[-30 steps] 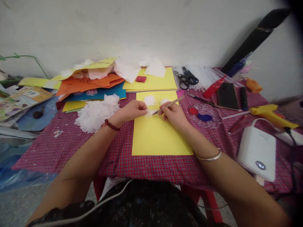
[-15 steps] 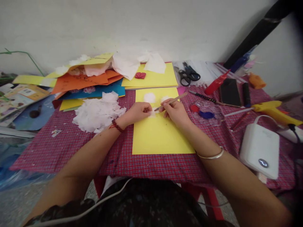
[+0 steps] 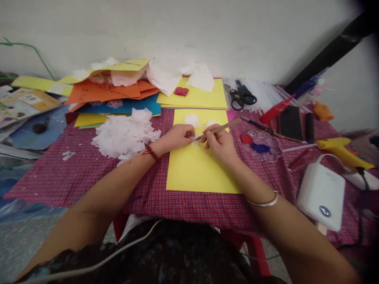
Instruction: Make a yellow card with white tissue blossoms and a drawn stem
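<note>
A yellow paper sheet (image 3: pixel 198 173) lies on the red checked tablecloth (image 3: pixel 89 173) in front of me. My left hand (image 3: pixel 177 137) is curled closed over a small white tissue piece at the sheet's upper part. My right hand (image 3: pixel 220 142) grips a thin brush (image 3: pixel 220 128) whose tip points left at that white piece, close to my left fingers. Two white tissue puffs (image 3: pixel 192 119) sit on the sheet just beyond my hands.
A heap of white tissue scraps (image 3: pixel 121 134) lies left of the sheet, with stacked coloured papers (image 3: pixel 109 94) behind. Right of my hands are a paint palette (image 3: pixel 259 142), scissors (image 3: pixel 241 96), a red tube (image 3: pixel 276 109), a black phone (image 3: pixel 290 123), a yellow glue gun (image 3: pixel 340 149) and a white box (image 3: pixel 321 195).
Both hands stay together at the top of the yellow sheet. The brush tip has shifted slightly against the white piece; the view has drifted a little.
</note>
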`<state>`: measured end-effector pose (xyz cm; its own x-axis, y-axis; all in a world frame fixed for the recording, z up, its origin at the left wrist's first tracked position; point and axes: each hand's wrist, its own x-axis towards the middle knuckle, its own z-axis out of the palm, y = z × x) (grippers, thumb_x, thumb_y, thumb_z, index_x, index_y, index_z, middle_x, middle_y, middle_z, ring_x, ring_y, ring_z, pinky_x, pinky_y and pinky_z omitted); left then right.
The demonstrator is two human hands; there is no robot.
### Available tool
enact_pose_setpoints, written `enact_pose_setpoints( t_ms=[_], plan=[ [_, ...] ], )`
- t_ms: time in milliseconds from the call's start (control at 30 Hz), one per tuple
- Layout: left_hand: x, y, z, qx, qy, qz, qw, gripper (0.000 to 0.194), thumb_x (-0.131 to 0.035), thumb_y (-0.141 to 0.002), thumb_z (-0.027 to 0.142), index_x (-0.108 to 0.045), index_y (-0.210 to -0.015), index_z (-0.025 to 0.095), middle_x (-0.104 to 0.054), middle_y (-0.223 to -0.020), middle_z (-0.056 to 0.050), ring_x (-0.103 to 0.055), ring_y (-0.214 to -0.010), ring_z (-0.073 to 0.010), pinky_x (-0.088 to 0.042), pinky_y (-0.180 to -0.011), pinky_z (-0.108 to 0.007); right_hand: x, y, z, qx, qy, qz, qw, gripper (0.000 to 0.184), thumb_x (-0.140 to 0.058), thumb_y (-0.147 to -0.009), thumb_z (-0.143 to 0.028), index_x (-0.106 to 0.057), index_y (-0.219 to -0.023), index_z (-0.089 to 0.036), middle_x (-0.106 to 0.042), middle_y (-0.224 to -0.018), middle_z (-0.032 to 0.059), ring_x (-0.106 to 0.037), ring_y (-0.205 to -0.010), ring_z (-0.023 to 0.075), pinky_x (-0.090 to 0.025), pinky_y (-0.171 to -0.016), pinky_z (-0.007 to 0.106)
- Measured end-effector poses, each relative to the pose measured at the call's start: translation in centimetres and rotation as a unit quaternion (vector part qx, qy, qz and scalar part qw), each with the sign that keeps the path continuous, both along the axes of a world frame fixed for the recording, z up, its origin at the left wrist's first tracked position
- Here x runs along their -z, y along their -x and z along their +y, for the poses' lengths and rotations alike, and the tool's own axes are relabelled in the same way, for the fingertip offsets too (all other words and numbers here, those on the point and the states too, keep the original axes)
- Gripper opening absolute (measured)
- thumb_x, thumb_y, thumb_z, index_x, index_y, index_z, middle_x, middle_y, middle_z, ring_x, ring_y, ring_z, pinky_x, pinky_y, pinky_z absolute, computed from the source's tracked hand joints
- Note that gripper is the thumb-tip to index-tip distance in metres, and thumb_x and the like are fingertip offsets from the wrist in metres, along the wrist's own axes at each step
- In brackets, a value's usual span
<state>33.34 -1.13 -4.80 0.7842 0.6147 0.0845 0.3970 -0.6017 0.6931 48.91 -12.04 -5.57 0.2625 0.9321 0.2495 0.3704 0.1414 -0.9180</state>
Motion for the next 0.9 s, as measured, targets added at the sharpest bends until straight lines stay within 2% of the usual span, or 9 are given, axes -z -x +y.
enact_pose_setpoints(
  t_ms=[133, 300, 433, 567, 633, 700, 800, 900],
  plan=[
    [0.4, -0.1, 0.0, -0.004, -0.006, -0.014, 1.0, 0.002, -0.062, -0.077, 0.015, -0.062, -0.075, 0.015, -0.063, -0.071, -0.001, -0.055, -0.066, -0.0118, -0.04, -0.061, -0.024, 0.1, -0.1, -0.1, 0.007, 0.027, -0.142, 0.99, 0.014, -0.048, -0.092, -0.03, -0.059, -0.092, -0.021, -0.067, -0.076, 0.0029, -0.06, -0.06, 0.0143, -0.044, -0.058, 0.028],
    [0.8, -0.2, 0.3, -0.041, 0.021, -0.051, 0.998, 0.005, -0.059, -0.076, 0.011, -0.062, -0.075, 0.015, -0.063, -0.072, 0.0, -0.054, -0.067, -0.0117, -0.039, -0.06, -0.023, -0.8, 0.3, -0.4, 0.007, 0.047, -0.307, 0.951, 0.023, -0.044, -0.094, -0.029, -0.064, -0.098, -0.018, -0.07, -0.079, 0.0062, -0.063, -0.066, 0.0188, -0.042, -0.061, 0.031],
    [0.7, 0.0, 0.6, -0.081, 0.064, -0.088, 0.991, 0.01, -0.054, -0.077, 0.01, -0.062, -0.074, 0.014, -0.061, -0.071, 0.001, -0.052, -0.065, -0.0106, -0.038, -0.059, -0.023, -0.9, 0.7, -0.6, -0.02, 0.002, -0.394, 0.919, 0.027, -0.04, -0.097, -0.028, -0.065, -0.101, -0.019, -0.073, -0.092, 0.0083, -0.066, -0.074, 0.0198, -0.042, -0.062, 0.03],
    [0.6, 0.3, 0.7, -0.074, 0.088, -0.109, 0.987, 0.008, -0.055, -0.078, 0.009, -0.062, -0.075, 0.013, -0.062, -0.071, 0.0, -0.052, -0.064, -0.0101, -0.039, -0.059, -0.022, -0.8, 1.1, -0.8, -0.039, -0.043, -0.452, 0.89, 0.028, -0.04, -0.098, -0.027, -0.066, -0.102, -0.019, -0.073, -0.097, 0.0081, -0.066, -0.072, 0.0194, -0.042, -0.059, 0.03],
    [0.7, 0.3, 0.6, -0.067, 0.087, -0.11, 0.988, 0.008, -0.056, -0.076, 0.007, -0.062, -0.076, 0.013, -0.063, -0.072, 0.0, -0.054, -0.066, -0.0102, -0.04, -0.061, -0.022, -1.0, 1.1, -1.0, -0.039, -0.056, -0.445, 0.893, 0.026, -0.042, -0.097, -0.027, -0.067, -0.101, -0.02, -0.073, -0.095, 0.0078, -0.066, -0.072, 0.0191, -0.044, -0.059, 0.03],
    [0.9, 0.3, 0.5, -0.066, 0.078, -0.111, 0.989, 0.009, -0.056, -0.076, 0.006, -0.063, -0.076, 0.013, -0.064, -0.073, 0.0, -0.054, -0.067, -0.0102, -0.041, -0.062, -0.022, -1.2, 0.9, -1.2, -0.023, -0.07, -0.384, 0.92, 0.023, -0.044, -0.097, -0.028, -0.065, -0.098, -0.02, -0.073, -0.093, 0.0071, -0.067, -0.072, 0.0179, -0.046, -0.06, 0.029],
    [1.1, 0.2, 0.5, -0.068, 0.074, -0.116, 0.988, 0.01, -0.056, -0.077, 0.006, -0.064, -0.076, 0.013, -0.064, -0.071, 0.0, -0.053, -0.066, -0.0097, -0.041, -0.062, -0.023, -1.3, 0.1, -1.2, 0.029, -0.071, -0.199, 0.977, 0.021, -0.046, -0.097, -0.035, -0.061, -0.096, -0.021, -0.071, -0.079, 0.0036, -0.064, -0.06, 0.0144, -0.048, -0.055, 0.026],
    [1.1, 0.2, 0.4, -0.07, 0.078, -0.12, 0.987, 0.01, -0.057, -0.078, 0.007, -0.064, -0.075, 0.013, -0.063, -0.071, 0.0, -0.052, -0.064, -0.0094, -0.041, -0.062, -0.023, -0.9, -0.6, -0.9, 0.057, -0.046, -0.064, 0.995, 0.022, -0.05, -0.094, -0.04, -0.058, -0.092, -0.02, -0.067, -0.067, 0.0002, -0.058, -0.047, 0.0112, -0.046, -0.047, 0.024]
  ],
)
